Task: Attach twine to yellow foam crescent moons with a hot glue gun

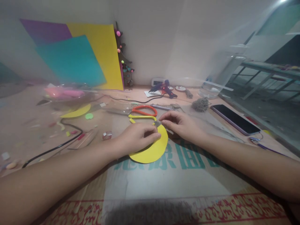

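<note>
Centrally, a flat, rounded disc of bright yellow paper or card (pixel 150 153) is shown on a pale sheet printed with green characters (pixel 187 184), partly covered by the left hand (pixel 140 134). The left thumb is laid over the disc and the fingers are curled, with a gap left between thumb and forefinger; whether the disc is pinched or merely pressed cannot be told. At the upper edge of the disc, the thumb and forefinger of the right hand (pixel 178 123) are brought close together; whether anything fine is clamped between them cannot be made out. Just behind the left hand, a yellow-handled metal tool, seemingly pliers (pixel 142 117), is placed, with red-handled metal scissors (pixel 127 112) beyond it. For steady work at the edge, the disc is best kept flat, with light pressure spread by the left hand so that the thin material is not creased. Fine control is judged to be served by a rested right wrist and by clearance between the fingertips and the tool's metal head.
</note>
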A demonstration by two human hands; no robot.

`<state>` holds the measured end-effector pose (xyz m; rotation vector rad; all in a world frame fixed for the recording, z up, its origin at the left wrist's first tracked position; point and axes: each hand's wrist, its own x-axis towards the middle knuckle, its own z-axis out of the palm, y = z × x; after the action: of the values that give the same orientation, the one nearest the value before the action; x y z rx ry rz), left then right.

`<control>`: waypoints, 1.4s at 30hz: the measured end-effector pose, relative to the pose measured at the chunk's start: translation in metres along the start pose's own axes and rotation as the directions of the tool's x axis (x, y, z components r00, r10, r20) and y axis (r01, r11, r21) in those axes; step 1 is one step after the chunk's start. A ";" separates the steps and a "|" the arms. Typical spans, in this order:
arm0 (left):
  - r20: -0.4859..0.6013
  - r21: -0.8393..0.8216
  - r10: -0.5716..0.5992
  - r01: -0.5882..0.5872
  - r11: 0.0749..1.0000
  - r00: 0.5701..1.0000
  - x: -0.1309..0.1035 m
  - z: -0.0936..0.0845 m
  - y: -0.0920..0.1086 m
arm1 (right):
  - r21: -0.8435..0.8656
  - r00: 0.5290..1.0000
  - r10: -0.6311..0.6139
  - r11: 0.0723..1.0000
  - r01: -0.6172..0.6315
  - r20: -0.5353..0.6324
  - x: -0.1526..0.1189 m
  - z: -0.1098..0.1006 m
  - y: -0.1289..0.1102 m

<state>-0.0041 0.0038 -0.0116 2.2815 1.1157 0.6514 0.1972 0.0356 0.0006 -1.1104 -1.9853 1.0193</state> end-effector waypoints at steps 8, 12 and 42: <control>-0.075 -0.148 -0.131 0.119 0.982 0.989 0.001 -0.001 0.001 | -0.027 0.987 -0.092 0.996 0.089 -0.135 -0.004 -0.004 -0.003; -0.089 -0.166 -0.143 0.127 0.978 0.986 0.001 0.000 -0.001 | -0.083 0.997 -0.058 0.995 0.062 0.051 -0.008 -0.002 -0.007; -0.177 -0.256 -0.106 0.058 0.965 0.978 0.000 -0.002 0.001 | 0.038 0.965 -0.259 0.965 0.258 0.041 -0.010 -0.001 -0.002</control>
<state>-0.0047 0.0041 -0.0090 1.9810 1.1375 0.9363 0.2013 0.0265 0.0015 -0.7901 -2.0776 0.9412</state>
